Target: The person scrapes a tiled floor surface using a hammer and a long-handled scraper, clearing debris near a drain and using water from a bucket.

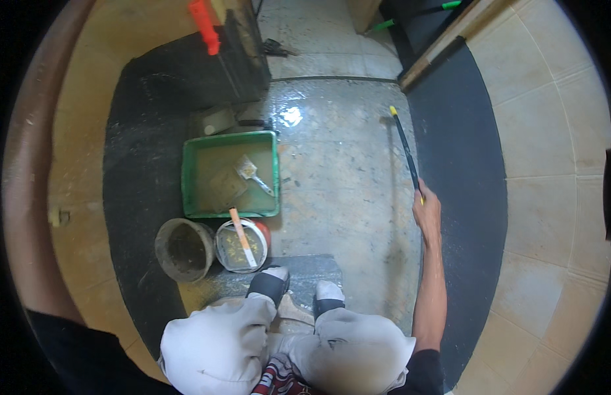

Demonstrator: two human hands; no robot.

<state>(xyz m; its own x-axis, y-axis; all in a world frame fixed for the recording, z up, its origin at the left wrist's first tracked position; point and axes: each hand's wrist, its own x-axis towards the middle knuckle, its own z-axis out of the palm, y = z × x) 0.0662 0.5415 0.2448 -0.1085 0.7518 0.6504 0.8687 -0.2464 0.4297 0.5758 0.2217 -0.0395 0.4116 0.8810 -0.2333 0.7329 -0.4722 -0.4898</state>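
Head cam: R hand (428,205) grips blk stick (406,148) by near end, rest pointing fwd.

One black rod (405,143), one tray (186,174), two buckets (162,253)

Left of the grip — green tray (276,172), flat brush (246,167) lying in it. Same side, lower: grey bucket (164,246) just beside red-and-white pail (266,232), orange-and-pale stick (242,236) over the pail's top. Far up-left of grip — orange-red handle (203,27). Right of grip: beige wall tiles (539,210).
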